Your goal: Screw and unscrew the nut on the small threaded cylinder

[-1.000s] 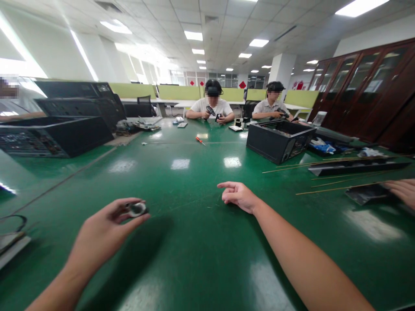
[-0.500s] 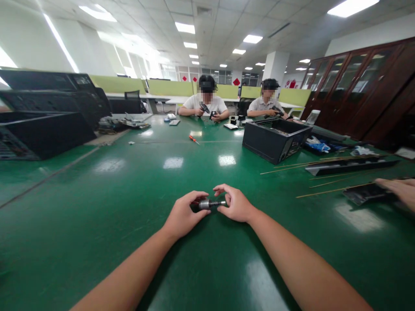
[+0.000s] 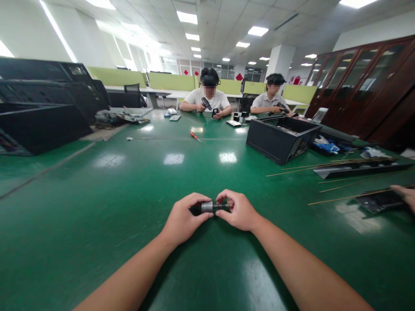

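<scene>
Low over the middle of the green table (image 3: 139,229), a small silver motor (image 3: 207,207) lies level between my two hands. Its dark, spring-like shaft points right. My left hand (image 3: 183,216) is closed around the cylindrical body, thumb below and fingers above, hiding its rear end. My right hand (image 3: 238,210) has its thumb and fingers curled in around the shaft, and the shaft's tip runs in among the fingers. How firmly those right fingers press on it is hard to see.
An orange screwdriver (image 3: 195,137) lies farther up the table. On the right stand a black computer case (image 3: 275,140), thin rods (image 3: 343,199) and a co-worker's hand (image 3: 405,194). More black cases (image 3: 48,125) are on the left. Two people sit opposite, holding power drills.
My right fingers have curled down closer around the shaft; earlier they were raised and spread. The motor has shifted slightly right. The co-worker's hand at right has moved farther out of view.
</scene>
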A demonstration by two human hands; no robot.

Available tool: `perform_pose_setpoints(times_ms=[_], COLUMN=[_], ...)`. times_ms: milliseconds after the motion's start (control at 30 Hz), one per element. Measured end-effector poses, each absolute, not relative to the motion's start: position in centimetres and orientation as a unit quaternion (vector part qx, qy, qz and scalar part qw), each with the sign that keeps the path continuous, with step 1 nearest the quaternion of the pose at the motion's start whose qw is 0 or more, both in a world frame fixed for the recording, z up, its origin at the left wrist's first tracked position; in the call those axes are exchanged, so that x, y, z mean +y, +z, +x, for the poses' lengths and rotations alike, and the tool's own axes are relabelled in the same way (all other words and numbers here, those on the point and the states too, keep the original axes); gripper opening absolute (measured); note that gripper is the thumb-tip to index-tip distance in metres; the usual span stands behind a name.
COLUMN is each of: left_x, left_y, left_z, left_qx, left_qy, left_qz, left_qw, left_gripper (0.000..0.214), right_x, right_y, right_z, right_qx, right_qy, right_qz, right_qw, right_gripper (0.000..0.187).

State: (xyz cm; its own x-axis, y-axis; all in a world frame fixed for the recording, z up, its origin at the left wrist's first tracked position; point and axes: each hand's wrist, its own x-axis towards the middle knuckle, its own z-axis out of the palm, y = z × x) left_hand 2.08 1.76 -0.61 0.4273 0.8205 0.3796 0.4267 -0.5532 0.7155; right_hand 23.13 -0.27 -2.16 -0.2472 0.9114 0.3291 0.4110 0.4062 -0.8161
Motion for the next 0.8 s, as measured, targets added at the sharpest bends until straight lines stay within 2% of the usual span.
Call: perform_pose_setpoints(times_ms=[367, 800], left_x=[1.72, 1.9], left_y=[-0.65, -0.67], left_z=[2.01, 2.08], left_qx=[0.398, 0.401], left_qy=[0.368, 0.374], left_qz=[0.792, 0.787], left_qw=[0.281, 0.282], left_gripper=[0.023, 0.024], right_x=[-0.1, -0.1], right_y=[-1.89, -1.92], right_z=[22.83, 22.93], right_qx=[-0.737, -0.741], right_qy=[0.265, 0.25], right_qz=[-0.441, -0.455], right_qw=[0.437, 0.426], right_gripper=[0.012, 0.009])
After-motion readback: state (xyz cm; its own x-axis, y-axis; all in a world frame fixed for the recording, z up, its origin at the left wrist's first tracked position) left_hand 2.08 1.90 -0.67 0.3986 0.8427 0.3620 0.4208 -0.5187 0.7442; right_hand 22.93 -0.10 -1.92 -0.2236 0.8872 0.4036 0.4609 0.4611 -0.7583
